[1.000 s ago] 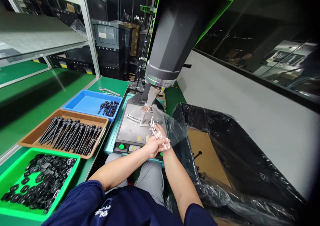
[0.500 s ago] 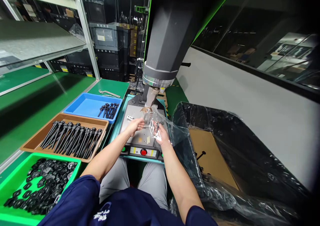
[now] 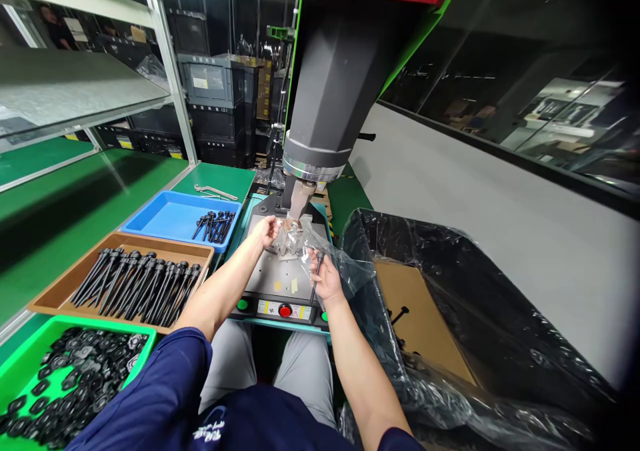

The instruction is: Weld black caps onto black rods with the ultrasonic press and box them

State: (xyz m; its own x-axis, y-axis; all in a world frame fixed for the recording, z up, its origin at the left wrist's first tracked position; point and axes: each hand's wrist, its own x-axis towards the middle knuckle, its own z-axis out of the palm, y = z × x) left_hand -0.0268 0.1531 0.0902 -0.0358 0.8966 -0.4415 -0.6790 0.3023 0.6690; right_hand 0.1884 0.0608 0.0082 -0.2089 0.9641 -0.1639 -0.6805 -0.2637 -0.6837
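Observation:
At the left side of the clear plastic-wrapped fixture [image 3: 290, 241], under the machine's tapered head, is my left hand [image 3: 267, 231]. Its thumb and fingers are pinched together; what is between them, if anything, is too small to make out. My right hand [image 3: 326, 276], to the right of the fixture, grips a black rod with a wider head [image 3: 317, 279], which hangs head up and slightly tilted. Clear plastic film [image 3: 345, 261] stretches from the fixture past my right hand.
On my left stand a brown tray [image 3: 43, 298] of black rods, a green bin [image 3: 150, 348] of small black parts and a blue tray [image 3: 157, 214] with shorter rods. A wrench [image 3: 216, 191] lies behind. At right is a plastic-lined box [image 3: 440, 331]. The machine head [image 3: 325, 78] overhangs the plate.
My left hand has gone up and left to the fixture's left side, its open fingers now pinched. My right hand has moved slightly right and down with the black rod, away from the fixture.

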